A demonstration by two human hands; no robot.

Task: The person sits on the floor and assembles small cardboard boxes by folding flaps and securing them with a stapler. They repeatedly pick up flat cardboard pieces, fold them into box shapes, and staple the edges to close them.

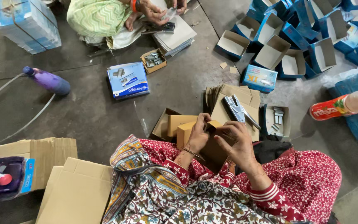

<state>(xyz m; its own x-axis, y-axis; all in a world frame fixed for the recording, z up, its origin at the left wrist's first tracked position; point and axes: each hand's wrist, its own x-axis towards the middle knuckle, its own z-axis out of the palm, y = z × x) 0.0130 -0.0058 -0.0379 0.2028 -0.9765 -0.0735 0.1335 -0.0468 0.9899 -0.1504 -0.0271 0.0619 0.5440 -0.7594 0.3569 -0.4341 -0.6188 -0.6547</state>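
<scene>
both hands work a small brown carton (187, 132) held over the lap, just below frame centre. the left hand (198, 135) curls over its top edge, fingers (204, 120) closed on a flap; the carton sits under and at 9 o'clock of them. the right hand (238, 143) grips its 3 o'clock side, fingers bent around it. a stapler (238, 110) lies on flat cards (228, 97) at 12 o'clock, a bottle (344, 105) at 3 o'clock.

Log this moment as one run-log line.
left hand: on brown cardboard box | right hand: on same box | stapler: on flat cardboard stack
</scene>
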